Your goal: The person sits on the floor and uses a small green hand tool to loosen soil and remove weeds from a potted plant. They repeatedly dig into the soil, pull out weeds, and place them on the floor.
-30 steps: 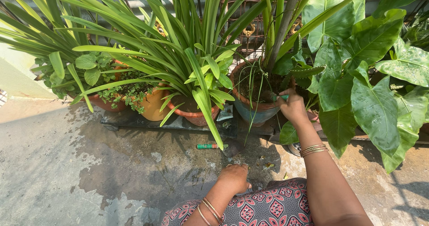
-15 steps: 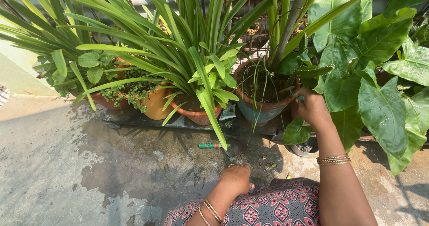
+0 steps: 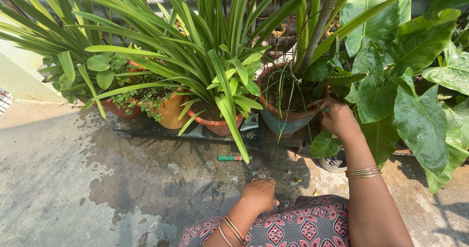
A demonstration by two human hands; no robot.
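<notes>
Since the earlier frames the right hand [image 3: 338,118] has drawn back from over the soil of the grey-blue pot [image 3: 283,120] to that pot's right rim, and a second small pot [image 3: 333,162] has come into view below the wrist; the left hand has hardly shifted.

The right hand is closed around a small green-handled tool [image 3: 326,109], of which only a sliver of handle shows between the fingers, right beside the rim of the grey-blue pot. That pot holds dark soil, thin grassy shoots and a thick upright stem. Gold bangles [image 3: 362,171] circle the right forearm.

The left hand [image 3: 259,194] rests knuckles-up on the damp concrete floor [image 3: 97,178], fingers curled under, just in front of a knee in red patterned cloth [image 3: 298,225]; whether it grips anything cannot be told.

A second green-handled tool [image 3: 230,158] lies on the floor between the left hand and the row of pots, near the front edge of the dark slab [image 3: 146,129] that carries them. On that slab, left of the grey-blue pot, stand a terracotta pot [image 3: 215,125] with long strap leaves and a yellow pot [image 3: 171,114]. Broad heart-shaped leaves [image 3: 415,115] crowd the right side.
</notes>
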